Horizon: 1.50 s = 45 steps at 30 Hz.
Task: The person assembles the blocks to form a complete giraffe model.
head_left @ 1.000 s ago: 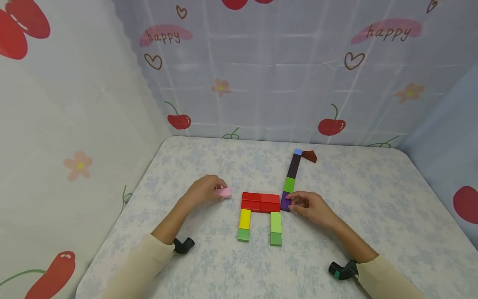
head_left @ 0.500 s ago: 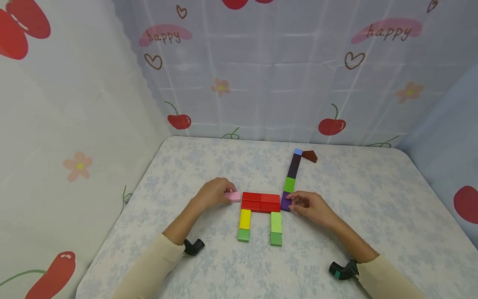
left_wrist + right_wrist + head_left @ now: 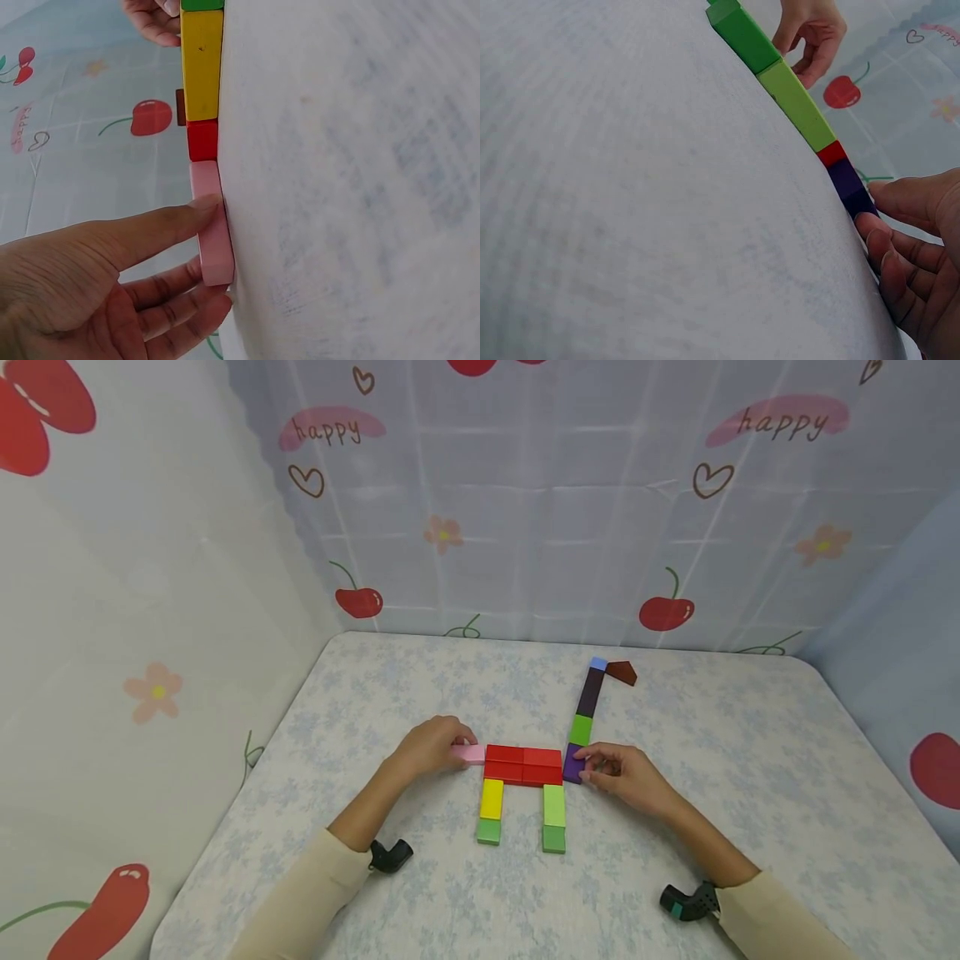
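My left hand [image 3: 433, 745] pinches a pink block [image 3: 471, 754] that lies flat on the table. In the left wrist view the thumb presses the side of the pink block [image 3: 214, 240], and its far end meets a red block [image 3: 202, 140]. My right hand [image 3: 630, 777] holds a purple block [image 3: 573, 764] between thumb and fingers, at the right end of several red blocks [image 3: 522, 767] set in a rectangle. Above the purple block run a green block [image 3: 581, 729], a dark block [image 3: 591, 693], a small blue block [image 3: 598, 663] and a brown angled block [image 3: 622, 672].
Below the red blocks stand two short columns: a yellow block [image 3: 492, 799] over a green one [image 3: 489, 832], and a light green block [image 3: 554, 806] over a darker green one [image 3: 554, 839]. A printed curtain [image 3: 525, 527] rises behind the table [image 3: 412, 893].
My left hand has carried the pink block rightward until its end reaches the left side of the red blocks. My right hand has stayed at the purple block.
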### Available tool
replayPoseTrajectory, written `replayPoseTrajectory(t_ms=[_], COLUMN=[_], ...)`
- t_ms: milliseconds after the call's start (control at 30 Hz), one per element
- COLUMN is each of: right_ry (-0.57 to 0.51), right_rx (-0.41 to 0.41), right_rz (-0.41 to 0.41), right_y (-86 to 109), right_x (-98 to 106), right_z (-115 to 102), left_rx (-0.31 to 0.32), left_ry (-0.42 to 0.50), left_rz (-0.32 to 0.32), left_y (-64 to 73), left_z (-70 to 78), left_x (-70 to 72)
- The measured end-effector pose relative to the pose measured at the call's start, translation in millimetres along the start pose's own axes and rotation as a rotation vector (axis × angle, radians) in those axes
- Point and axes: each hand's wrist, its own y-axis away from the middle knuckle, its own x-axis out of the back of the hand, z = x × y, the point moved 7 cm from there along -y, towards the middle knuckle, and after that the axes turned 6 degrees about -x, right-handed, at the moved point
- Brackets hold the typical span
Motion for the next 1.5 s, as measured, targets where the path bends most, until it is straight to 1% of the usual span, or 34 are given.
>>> replayPoseTrajectory(t_ms=[300,567,733,900,1033,1133,1267,1367,1500], right_ry=[-0.005,0.002,0.005,0.007,0.004,-0.027,-0.102,-0.14,-0.135], right_rx=[0.002,0.012,0.012,0.013,0.019,-0.003,-0.081,-0.105,-0.092], right_rz=[0.001,-0.001,0.001,-0.01,-0.003,0.008,0.047,0.104,0.163], right_y=[-0.8,-0.7,-1.5,-3.1,-5.7,-4.6,4.0,8.6,9.0], right_x=[-1,-1,-1,-2,-1,1,13,28,50], right_z=[0,-1,-1,-1,-2,0,4,3,-1], left_rx=[0.013,0.009,0.017,0.017,0.01,0.015,0.039,0.049,0.03], left_ry=[0.008,0.001,0.0,0.015,0.053,0.084,0.102,0.092,0.073], left_rz=[-0.007,-0.002,-0.002,-0.028,-0.043,-0.024,0.025,0.09,0.192], left_y=[0.9,3.8,4.5,5.6,6.3,8.3,9.4,9.0,8.9], left_z=[-1.4,-0.4,-0.7,-4.5,-11.8,-21.5,-36.5,-48.4,-65.2], left_x=[-1.5,0.2,0.5,2.2,9.1,16.9,25.6,36.1,52.7])
